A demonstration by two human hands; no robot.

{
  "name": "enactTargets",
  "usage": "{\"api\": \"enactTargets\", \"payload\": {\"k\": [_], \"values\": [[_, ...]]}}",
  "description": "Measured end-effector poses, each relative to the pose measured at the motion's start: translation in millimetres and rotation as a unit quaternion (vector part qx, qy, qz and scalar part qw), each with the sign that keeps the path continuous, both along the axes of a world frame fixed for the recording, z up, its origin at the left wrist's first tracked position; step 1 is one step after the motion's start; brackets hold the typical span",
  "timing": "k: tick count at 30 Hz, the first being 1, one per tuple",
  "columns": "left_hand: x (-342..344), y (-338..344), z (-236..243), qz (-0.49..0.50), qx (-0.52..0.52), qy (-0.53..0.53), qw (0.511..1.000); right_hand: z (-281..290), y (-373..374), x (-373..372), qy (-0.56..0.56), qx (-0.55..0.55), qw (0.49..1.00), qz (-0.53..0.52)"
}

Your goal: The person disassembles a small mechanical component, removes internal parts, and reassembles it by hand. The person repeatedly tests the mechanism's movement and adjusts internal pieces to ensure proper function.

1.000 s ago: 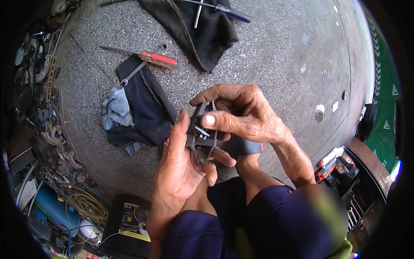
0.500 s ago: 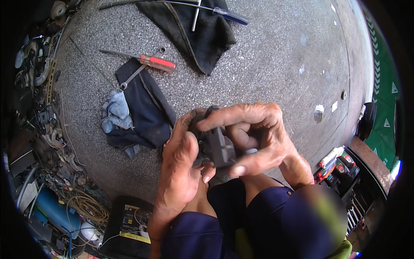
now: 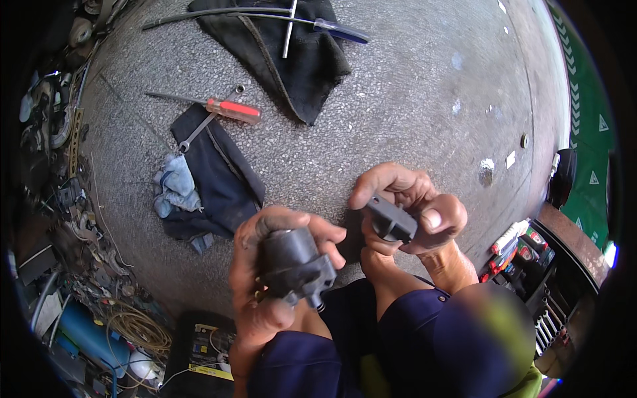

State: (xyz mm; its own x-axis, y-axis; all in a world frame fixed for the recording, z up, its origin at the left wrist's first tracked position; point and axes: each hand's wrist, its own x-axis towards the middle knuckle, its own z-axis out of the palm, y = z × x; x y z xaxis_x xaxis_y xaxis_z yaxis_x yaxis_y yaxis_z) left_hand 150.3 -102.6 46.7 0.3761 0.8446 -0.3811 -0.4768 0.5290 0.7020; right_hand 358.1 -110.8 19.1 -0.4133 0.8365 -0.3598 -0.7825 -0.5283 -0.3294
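Speckled grey concrete floor spreads out under you, with clutter piled along its left edge: coiled yellowish cable, a blue cylinder and assorted dark metal parts.

Moving right from that edge, a light blue rag lies bunched against a dark navy cloth. A small wrench rests on the cloth's upper end, and a red-handled screwdriver lies just above it on the bare floor, its shaft pointing left. Farther up, near the floor's far edge, a black cloth is spread out with a long metal T-handled tool with a blue grip lying across it.

Your left hand is wrapped around a dark grey cylindrical housing, fingers curled over its top and thumb beside it, holding it close above your lap. Your right hand is well apart from it, pinching a smaller dark grey angular piece between thumb and curled fingers. The two pieces are separate and do not touch.

Below your hands, your navy sleeves and trousers fill the lower edge. At the floor's right edge sits a dark tool tray with red and white items in it, and beyond it a green surface with pale markings.
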Motion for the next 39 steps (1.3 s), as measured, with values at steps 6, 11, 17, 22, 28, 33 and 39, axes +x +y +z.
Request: {"api": "enactTargets", "payload": {"k": [6, 11, 17, 22, 28, 33, 39], "values": [[-7, -4, -15, 0.018, 0.012, -0.101, 0.995, -7, 1, -6, 0.042, -0.022, 0.999, 0.014], [-7, 0, -13, 0.01, -0.021, -0.096, 0.995, -4, 5, -6, -0.017, -0.051, 0.998, 0.012], [-5, 1, -4, 0.032, -0.067, -0.099, 0.992, -7, 8, -8, -0.009, -0.072, 0.997, 0.015], [-4, 0, -7, 0.009, -0.045, -0.084, 0.995, -6, 8, -8, 0.015, -0.094, 0.995, 0.005], [-3, -1, -3, 0.03, -0.067, -0.05, 0.996, -12, 3, -16, 0.069, -0.121, 0.99, -0.004], [-2, -1, -4, 0.037, -0.057, -0.039, 0.997, -12, 0, -17, 0.042, -0.092, 0.995, 0.006], [-4, -3, -6, 0.036, -0.079, -0.058, 0.995, -3, 1, -18, -0.058, -0.109, 0.992, 0.005]]}}
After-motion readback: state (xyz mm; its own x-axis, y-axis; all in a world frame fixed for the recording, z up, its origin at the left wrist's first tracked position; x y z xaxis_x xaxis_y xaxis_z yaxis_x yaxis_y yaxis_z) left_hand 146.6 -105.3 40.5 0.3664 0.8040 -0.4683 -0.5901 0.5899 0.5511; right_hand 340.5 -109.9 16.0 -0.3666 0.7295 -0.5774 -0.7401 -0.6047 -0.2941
